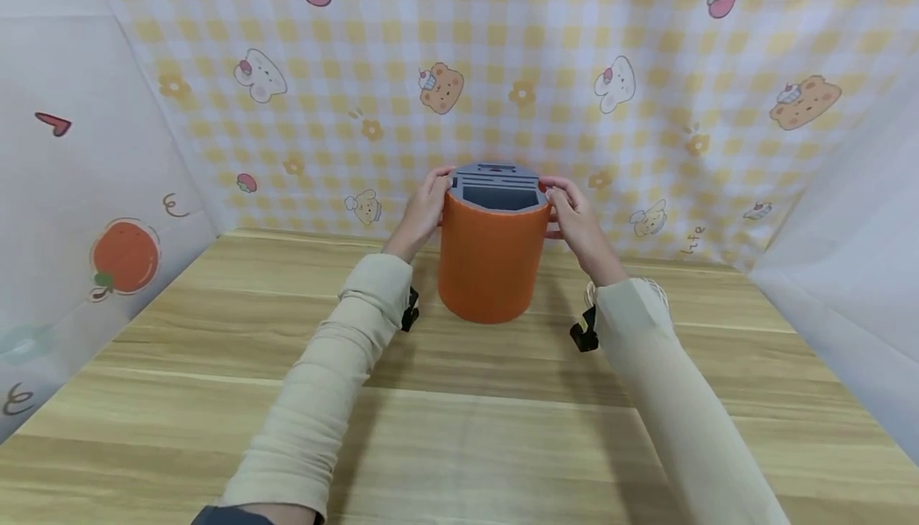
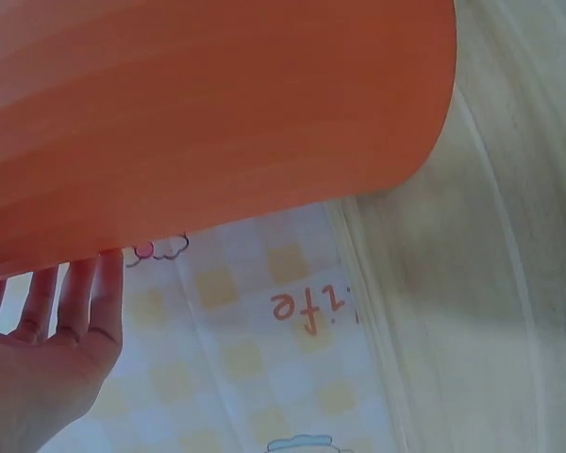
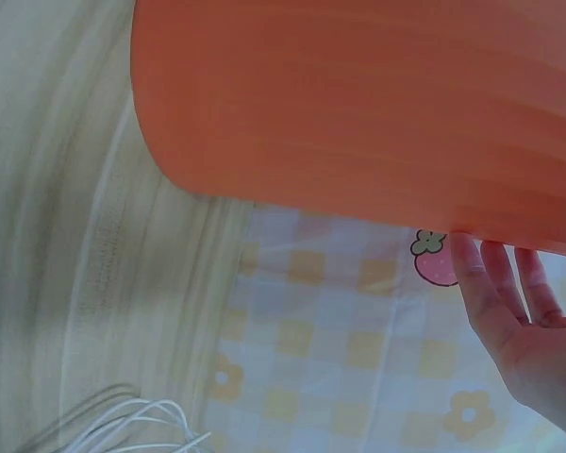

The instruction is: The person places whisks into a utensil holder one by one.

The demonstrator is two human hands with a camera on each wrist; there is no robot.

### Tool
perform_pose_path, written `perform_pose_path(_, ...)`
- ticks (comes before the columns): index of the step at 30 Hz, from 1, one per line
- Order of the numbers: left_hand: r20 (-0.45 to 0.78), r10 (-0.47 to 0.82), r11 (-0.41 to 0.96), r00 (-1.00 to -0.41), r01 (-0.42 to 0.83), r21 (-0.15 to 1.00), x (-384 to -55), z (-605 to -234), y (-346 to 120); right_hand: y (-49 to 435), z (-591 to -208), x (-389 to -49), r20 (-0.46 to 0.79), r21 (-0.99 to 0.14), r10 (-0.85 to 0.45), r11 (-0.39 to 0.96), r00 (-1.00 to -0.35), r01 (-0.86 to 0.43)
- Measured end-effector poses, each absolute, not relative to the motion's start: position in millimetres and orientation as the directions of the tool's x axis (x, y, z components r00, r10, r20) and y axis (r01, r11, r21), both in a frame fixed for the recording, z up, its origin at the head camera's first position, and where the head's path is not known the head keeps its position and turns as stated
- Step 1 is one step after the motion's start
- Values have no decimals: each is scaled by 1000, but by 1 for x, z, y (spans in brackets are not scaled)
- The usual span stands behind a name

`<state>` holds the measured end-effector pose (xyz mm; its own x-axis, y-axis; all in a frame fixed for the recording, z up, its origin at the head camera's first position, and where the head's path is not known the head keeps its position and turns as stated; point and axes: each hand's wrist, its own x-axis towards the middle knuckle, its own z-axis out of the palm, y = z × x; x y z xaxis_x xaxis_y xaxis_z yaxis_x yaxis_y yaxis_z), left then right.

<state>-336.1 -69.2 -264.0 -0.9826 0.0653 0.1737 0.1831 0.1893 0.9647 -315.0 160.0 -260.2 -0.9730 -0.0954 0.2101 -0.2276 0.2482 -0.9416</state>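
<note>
An orange cylindrical container (image 1: 491, 262) is upright at the back of the wooden table, between both hands. Its grey top (image 1: 495, 178) has one large dark opening at the front and narrow slots behind. My left hand (image 1: 427, 210) grips the upper left side, thumb near the rim and fingers round the wall. On the opposite side my right hand (image 1: 577, 218) holds it the same way. In the left wrist view, the left fingers (image 2: 104, 297) touch the smooth orange wall. The right fingers (image 3: 486, 278) press against it in the right wrist view. Both thumbs are hidden in the wrist views.
A yellow-checked cloth (image 1: 524, 54) with cartoon prints hangs directly behind the wooden table (image 1: 459, 445). White printed sheets (image 1: 72, 190) stand at the sides. A coiled white cable (image 3: 137, 420) lies on the table by the right sleeve. Black mounts (image 1: 585, 332) sit under the wrists.
</note>
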Motion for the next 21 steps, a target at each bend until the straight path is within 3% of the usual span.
perform_pose_path(9,245,58,160,-968,252,954,-329,-269,-64,159,-266,-306,245,-932,-69,256,-967,-255)
perform_pose_path(21,297,57,265,-953,301,916,-317,-272,-62,160,-268,-292,258,-932,-47,250,-965,-261)
